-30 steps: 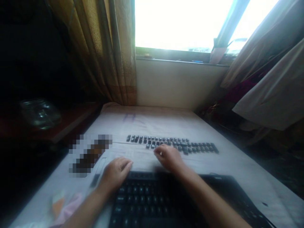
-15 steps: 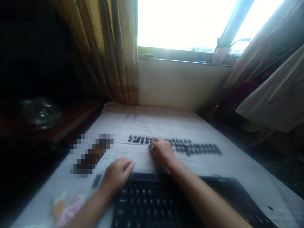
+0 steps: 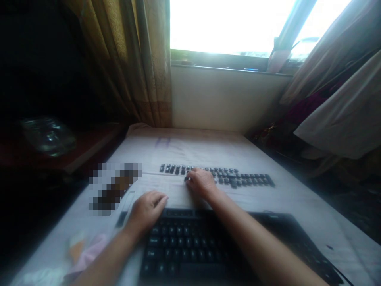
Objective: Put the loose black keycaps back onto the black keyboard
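My right hand (image 3: 202, 182) reaches over the near side of the rows of loose black keycaps (image 3: 228, 174) on the white cloth. Its thumb and fingertips are closed on a dark keycap (image 3: 187, 178) at the left of the hand. My left hand (image 3: 149, 208) rests by the top left corner of a black keyboard (image 3: 175, 246), fingers curled in and the thumb tip close to them. What it holds, if anything, is hidden. White-marked keys still sit on the keyboard's left part. My right forearm covers its middle.
A pixelated dark item (image 3: 116, 188) lies left of my hands. Pink cloth (image 3: 92, 252) is near my left forearm. One small dark piece (image 3: 329, 247) lies right of the keyboard. A clear glass container (image 3: 49, 135) stands on a brown surface at left. Curtains (image 3: 143, 71) flank the window.
The whole view has shifted slightly, so the bed and hands appear a little higher. Both hands keep nearly the same place relative to the keycaps and keyboard.
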The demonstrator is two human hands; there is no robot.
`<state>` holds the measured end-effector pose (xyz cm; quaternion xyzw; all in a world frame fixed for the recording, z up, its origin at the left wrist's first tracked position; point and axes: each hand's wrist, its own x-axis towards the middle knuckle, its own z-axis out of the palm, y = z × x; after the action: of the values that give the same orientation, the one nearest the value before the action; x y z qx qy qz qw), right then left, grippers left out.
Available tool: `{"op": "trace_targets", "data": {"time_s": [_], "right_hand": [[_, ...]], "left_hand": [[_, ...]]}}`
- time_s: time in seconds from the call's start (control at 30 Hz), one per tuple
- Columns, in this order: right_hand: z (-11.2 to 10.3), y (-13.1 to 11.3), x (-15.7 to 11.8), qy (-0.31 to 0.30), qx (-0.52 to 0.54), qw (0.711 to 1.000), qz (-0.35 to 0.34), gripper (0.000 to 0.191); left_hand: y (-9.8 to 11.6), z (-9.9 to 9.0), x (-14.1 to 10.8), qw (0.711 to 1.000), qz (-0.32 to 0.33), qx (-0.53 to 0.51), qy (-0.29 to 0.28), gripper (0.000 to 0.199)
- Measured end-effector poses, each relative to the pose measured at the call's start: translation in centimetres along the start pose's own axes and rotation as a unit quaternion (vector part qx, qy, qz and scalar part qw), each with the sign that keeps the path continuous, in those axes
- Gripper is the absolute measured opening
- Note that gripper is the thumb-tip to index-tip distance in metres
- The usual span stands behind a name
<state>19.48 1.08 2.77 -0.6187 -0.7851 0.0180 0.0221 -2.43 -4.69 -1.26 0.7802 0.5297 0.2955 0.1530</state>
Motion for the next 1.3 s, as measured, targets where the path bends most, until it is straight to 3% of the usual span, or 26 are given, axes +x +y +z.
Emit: {"op": "trace_targets", "data": {"time_s": [0.37,0.53,0.63,0.77,1.0,1.3], "right_hand": [[-1.0,-0.3,0.1,0.014,0.029,0.999,0.005,0.021],[-2.9,0.4,-4.9,0.018,0.09,0.996,0.001,0.017],[-3.5,0.4,-9.1,-0.028,0.217,0.976,-0.003,0.011],[-3.3,0.0,-12.5,-0.072,0.276,0.958,-0.019,0.012],[-2.6,-1.0,-12.7,-0.085,0.256,0.963,-0.025,0.012],[-2.4,-1.3,-12.9,-0.09,0.261,0.961,-0.02,0.011]], "left_hand": [[-0.1,-0.1,0.0,1.0,-0.002,0.007,0.0,0.027],[-0.3,0.0,0.0,1.0,0.001,0.003,-0.004,0.026],[-0.5,0.1,0.1,1.0,0.001,0.002,-0.007,0.027],[-0.4,-0.1,0.2,1.0,0.01,0.004,-0.017,0.028],[1.9,-1.1,-0.4,0.996,0.074,0.007,-0.051,0.028],[4.3,0.2,-2.1,0.982,0.11,0.027,-0.15,0.053]]}}
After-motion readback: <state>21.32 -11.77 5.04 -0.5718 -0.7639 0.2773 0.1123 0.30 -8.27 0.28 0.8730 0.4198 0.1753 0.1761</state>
